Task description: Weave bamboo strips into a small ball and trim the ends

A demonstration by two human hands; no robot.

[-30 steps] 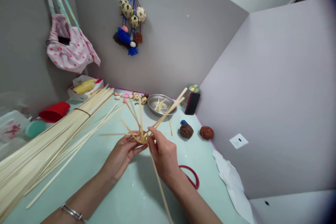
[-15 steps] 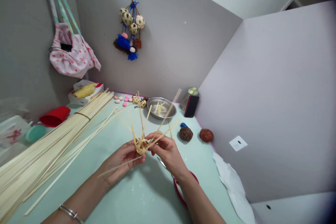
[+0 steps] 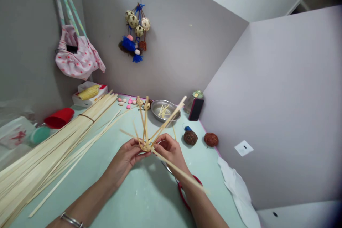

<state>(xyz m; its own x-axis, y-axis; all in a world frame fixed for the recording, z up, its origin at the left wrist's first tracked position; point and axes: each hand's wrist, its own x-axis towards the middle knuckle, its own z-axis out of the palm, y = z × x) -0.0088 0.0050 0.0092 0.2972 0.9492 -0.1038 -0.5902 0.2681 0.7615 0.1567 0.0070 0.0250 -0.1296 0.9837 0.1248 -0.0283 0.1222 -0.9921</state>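
A small half-woven ball of pale bamboo strips is held up over the table between both hands, its loose strip ends fanning upward. My left hand is closed around its left side and underside, fingers pinching the weave. On the other side my right hand pinches the weave's right edge with thumb and fingers. One long strip runs from the weave down to the right across my right wrist. Beneath my right forearm lie red-handled scissors, partly hidden.
A tied bundle of flat strips covers the table's left. Behind the hands stand a metal bowl holding short strips, and a phone leaning on a jar. Yarn balls sit at right. Finished woven balls hang on the wall.
The woven piece has turned in my hands. A loose strip that pointed down-left over my left wrist is gone from there, and a long strip now lies across my right wrist.
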